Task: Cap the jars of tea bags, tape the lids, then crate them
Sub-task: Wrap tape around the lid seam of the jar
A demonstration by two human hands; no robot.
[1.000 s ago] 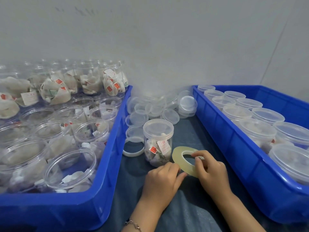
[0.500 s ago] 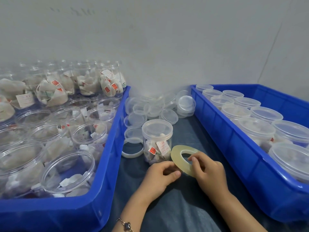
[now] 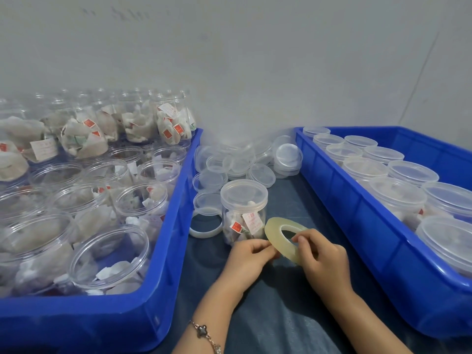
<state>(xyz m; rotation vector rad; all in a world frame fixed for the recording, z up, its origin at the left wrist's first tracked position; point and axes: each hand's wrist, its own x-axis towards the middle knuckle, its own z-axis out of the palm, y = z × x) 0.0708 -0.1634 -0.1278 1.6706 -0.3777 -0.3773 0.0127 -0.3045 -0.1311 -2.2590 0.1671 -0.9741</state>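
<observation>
Off to the left of the capped jar (image 3: 244,208) sits the feeder crate (image 3: 163,251), packed with open jars of tea bags, lids off and waiting their turn. Just left of the jar lies a spare white ring (image 3: 205,227), and behind it a heap of loose lids (image 3: 242,162), kept close so capping is a short reach. The jar itself stands upright on the dark cloth, lid on, no tape visible on it yet, so taping looks like the step in hand. Right in front of it, the left hand (image 3: 249,261) comes in low, fingers curled, thumb and fingertips pinching at the near edge of the tape roll (image 3: 284,240), probably hunting the loose end. The right hand (image 3: 323,259) steadies the roll tilted up on edge, thumb through the hole, fingers wrapped round its outer rim. Further right of the jar, the second crate (image 3: 357,218) holds rows of lidded jars, its near corner open for this one.
</observation>
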